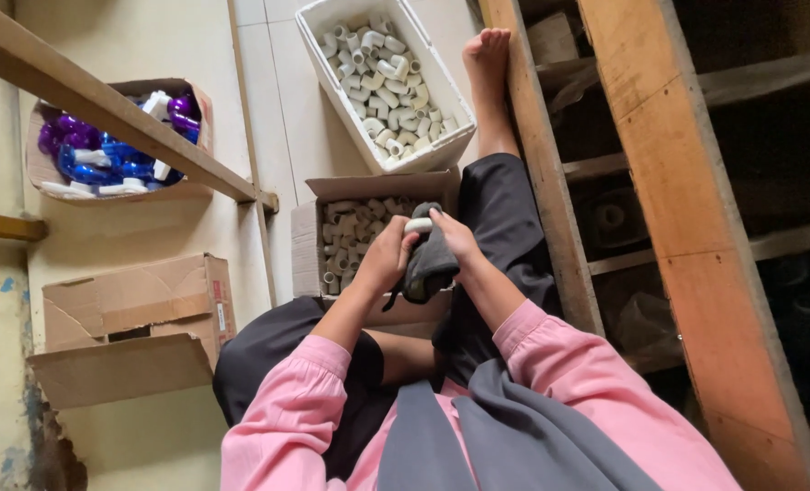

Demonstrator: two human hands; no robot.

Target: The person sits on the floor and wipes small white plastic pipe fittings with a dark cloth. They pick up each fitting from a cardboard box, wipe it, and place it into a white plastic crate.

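Currently, both hands meet above the near cardboard box (pixel 309 245) of pale pipe fittings. The left hand (pixel 385 259) closes around a dark grey cloth (pixel 429 268); the right hand (pixel 455 238) pinches a white pipe fitting (pixel 418 225) against that cloth. The fitting is probably light, rigid and smooth, so it may slip: grip it across its short barrel. The cloth is soft and limp. A white tray (pixel 455 136) of similar fittings lies beyond.

Both hands (pixel 418 250) rub fitting (pixel 418 225) (dark cloth (pixel 430 265)).
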